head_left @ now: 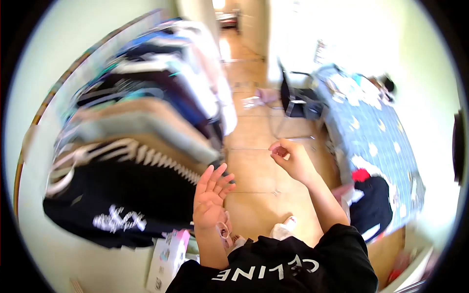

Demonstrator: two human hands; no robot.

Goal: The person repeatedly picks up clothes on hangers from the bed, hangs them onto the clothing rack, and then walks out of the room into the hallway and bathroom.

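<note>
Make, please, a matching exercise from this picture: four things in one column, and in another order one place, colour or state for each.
Things
1. Left hand
2. Right hand
3. Chair
4. Bed

Descriptions
A. Has a blue patterned cover
B. Open, with fingers spread, at the side of the hanging clothes
C. Black, standing close to a piece of furniture with a cover
D. Fingers curled in toward the thumb

Right pairs: 1-B, 2-D, 3-C, 4-A
</note>
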